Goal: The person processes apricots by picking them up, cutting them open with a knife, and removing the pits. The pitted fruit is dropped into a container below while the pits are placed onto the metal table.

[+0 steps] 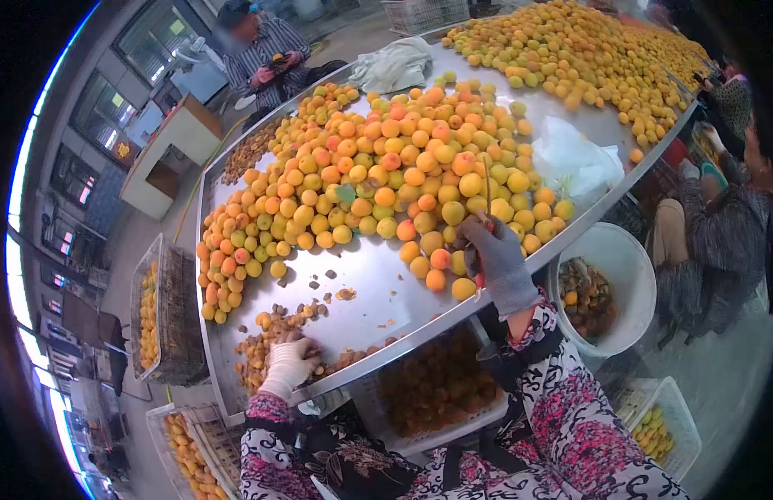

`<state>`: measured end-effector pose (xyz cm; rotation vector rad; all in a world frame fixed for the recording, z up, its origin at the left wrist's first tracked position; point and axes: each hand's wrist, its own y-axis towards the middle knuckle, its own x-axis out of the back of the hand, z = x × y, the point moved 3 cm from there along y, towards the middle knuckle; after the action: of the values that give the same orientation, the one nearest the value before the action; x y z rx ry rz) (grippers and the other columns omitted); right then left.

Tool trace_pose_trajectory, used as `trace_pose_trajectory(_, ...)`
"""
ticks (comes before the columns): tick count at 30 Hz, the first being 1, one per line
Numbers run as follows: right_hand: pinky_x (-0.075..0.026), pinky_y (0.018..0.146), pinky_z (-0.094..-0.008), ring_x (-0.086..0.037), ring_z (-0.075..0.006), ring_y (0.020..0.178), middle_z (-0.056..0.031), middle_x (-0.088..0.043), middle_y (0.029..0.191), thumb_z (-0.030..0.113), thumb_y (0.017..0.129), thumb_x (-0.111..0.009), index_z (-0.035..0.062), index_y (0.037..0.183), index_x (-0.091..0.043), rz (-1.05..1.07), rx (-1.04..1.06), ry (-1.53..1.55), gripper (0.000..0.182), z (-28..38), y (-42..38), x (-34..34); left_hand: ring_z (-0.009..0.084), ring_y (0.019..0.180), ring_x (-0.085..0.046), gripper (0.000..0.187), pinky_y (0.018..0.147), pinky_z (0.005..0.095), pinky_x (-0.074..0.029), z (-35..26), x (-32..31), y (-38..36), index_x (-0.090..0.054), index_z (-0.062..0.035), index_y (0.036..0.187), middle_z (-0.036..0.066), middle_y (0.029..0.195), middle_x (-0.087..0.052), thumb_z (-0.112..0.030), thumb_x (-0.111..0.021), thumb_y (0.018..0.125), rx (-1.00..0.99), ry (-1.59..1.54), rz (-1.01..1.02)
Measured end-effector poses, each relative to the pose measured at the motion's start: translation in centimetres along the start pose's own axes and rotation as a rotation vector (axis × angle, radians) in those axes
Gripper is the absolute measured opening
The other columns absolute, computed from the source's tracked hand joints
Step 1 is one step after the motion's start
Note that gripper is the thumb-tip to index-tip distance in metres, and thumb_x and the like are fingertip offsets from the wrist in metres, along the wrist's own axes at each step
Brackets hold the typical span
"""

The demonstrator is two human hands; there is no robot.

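Resting low over the near left corner of the metal table (374,271), the left hand (288,364), in a pale glove, lies back upward with its fingers bent onto a heap of apricot pits (255,358); its fingertips are hidden, so how far it is open, and whether it grips any pits, cannot be told. The left forearm rises from the near edge at a short reach. The right hand (493,258), in a grey glove, is raised at the near right edge, wrist bent, forearm extended forward and inward, fingers curled closed around a slim tool (487,187); the shaft points away from the body and a red part shows below the fingers. Apricots (403,158) lie in a broad mound across the table, the nearest just beside the right hand. A white bucket (641,287) stands to the right, beyond the table edge, holding dark fruit pieces (585,296).
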<state>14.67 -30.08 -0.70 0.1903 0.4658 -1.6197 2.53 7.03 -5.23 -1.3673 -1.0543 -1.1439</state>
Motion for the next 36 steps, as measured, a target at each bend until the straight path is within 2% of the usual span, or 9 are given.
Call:
trace_pose_trajectory(4, -0.036, 0.036, -0.0209, -0.045, -0.0066, 0.041, -0.0019, -0.055, 0.064, 0.021, 0.079, -0.062, 0.0019, 0.084, -0.058, -0.012, -0.031, 0.024, 0.02, 0.3, -0.1, 0.3, 0.0278, 0.089, -0.056, 0.027, 0.079, 0.0402, -0.042, -1.9, 2.9, 1.9, -0.064, -0.0121, 0.089, 0.009, 0.091, -0.061, -0.026, -0.066, 0.066, 0.117, -0.078, -0.112)
trace_pose_trajectory(8, -0.035, 0.037, -0.0199, -0.045, -0.0062, 0.042, -0.0016, -0.056, 0.064, 0.02, 0.079, -0.061, 0.0016, 0.084, -0.058, 0.008, -0.046, 0.006, 0.02, 0.2, 0.2, 0.8, 0.0323, 0.096, -0.054, 0.041, 0.083, 0.0381, -0.044, -12.2, 5.1, 8.2, -0.057, -0.0079, 0.108, 0.016, 0.103, -0.057, -0.021, -0.064, 0.07, -0.039, -0.603, -0.18)
trace_pose_trajectory(12, -0.036, 0.04, -0.0196, -0.046, -0.0059, 0.045, -0.001, -0.056, 0.065, 0.022, 0.079, -0.061, 0.002, 0.085, -0.058, 0.06, -0.06, 0.032, 0.021, -0.2, 0.4, 1.3, 0.0335, 0.105, -0.048, 0.055, 0.089, 0.0399, -0.04, -19.9, 3.8, 13.9, -0.049, -0.0127, 0.118, 0.016, 0.111, -0.052, -0.025, -0.069, 0.068, -0.247, -0.256, -0.297)
trace_pose_trajectory(15, -0.038, 0.042, -0.0202, -0.047, -0.0065, 0.046, -0.0009, -0.056, 0.066, 0.023, 0.08, -0.061, 0.002, 0.086, -0.058, 0.059, -0.028, -0.003, 0.022, -0.4, 0.8, 1.8, 0.0292, 0.105, -0.047, 0.054, 0.089, 0.0395, -0.038, -23.1, 3.4, 15.2, -0.051, -0.0155, 0.116, 0.013, 0.108, -0.052, -0.029, -0.069, 0.066, -0.102, -0.058, -0.149)
trace_pose_trajectory(19, -0.041, 0.046, -0.0228, -0.052, -0.0088, 0.051, -0.0022, -0.057, 0.067, 0.025, 0.079, -0.062, 0.0016, 0.088, -0.058, 0.079, -0.005, -0.067, 0.026, -0.4, 0.8, 2.0, 0.0324, 0.101, -0.049, 0.046, 0.085, 0.0432, -0.04, -22.1, 2.4, 15.1, -0.053, -0.0135, 0.107, 0.013, 0.103, -0.054, -0.026, -0.068, 0.066, -0.142, -0.116, -0.249)
trace_pose_trajectory(21, -0.043, 0.047, -0.0243, -0.055, -0.0102, 0.052, -0.004, -0.057, 0.066, 0.032, 0.077, -0.063, 0.0027, 0.088, -0.057, 0.064, -0.093, -0.264, 0.032, -0.9, 0.8, 1.8, 0.0346, 0.095, -0.053, 0.048, 0.083, 0.0423, -0.043, -20.1, 1.9, 14.0, -0.051, -0.0109, 0.112, 0.015, 0.101, -0.056, -0.025, -0.067, 0.069, -0.088, -0.507, -0.281)
trace_pose_trajectory(25, -0.044, 0.046, -0.0258, -0.056, -0.0114, 0.05, -0.0055, -0.057, 0.066, 0.037, 0.076, -0.063, 0.0034, 0.088, -0.057, 0.152, -0.095, -0.43, 0.036, -3.5, -0.4, -0.8, 0.0141, 0.083, -0.056, 0.049, 0.074, 0.0264, -0.046, -18.7, 3.8, 9.1, -0.043, -0.0056, 0.124, 0.01, 0.096, -0.058, -0.01, -0.06, 0.079, -0.041, -1.448, -0.066)
trace_pose_trajectory(30, -0.041, 0.04, -0.0245, -0.054, -0.0121, 0.047, -0.0055, -0.058, 0.065, 0.035, 0.077, -0.063, 0.0028, 0.085, -0.056, 0.358, -0.311, -0.251, 0.034, -6.2, -3.4, -5.2, 0.0105, 0.082, -0.055, 0.05, 0.06, 0.0212, -0.048, -16.3, 4.7, 4.8, -0.039, -0.0037, 0.128, 0.008, 0.093, -0.057, -0.01, -0.058, 0.081, -0.042, -1.355, -0.293)
trace_pose_trajectory(36, -0.035, 0.037, -0.022, -0.047, -0.0098, 0.042, -0.0028, -0.054, 0.063, 0.031, 0.087, -0.05, 0.0064, 0.092, -0.054, 0.45, -0.592, 0.147, 0.026, -8.9, -6.0, -8.7, 0.0132, 0.085, -0.054, 0.05, 0.074, 0.0272, -0.047, -13.3, 2.5, 3.5, -0.039, -0.0034, 0.125, 0.008, 0.099, -0.054, -0.009, -0.06, 0.08, 0.062, -1.399, -0.446)
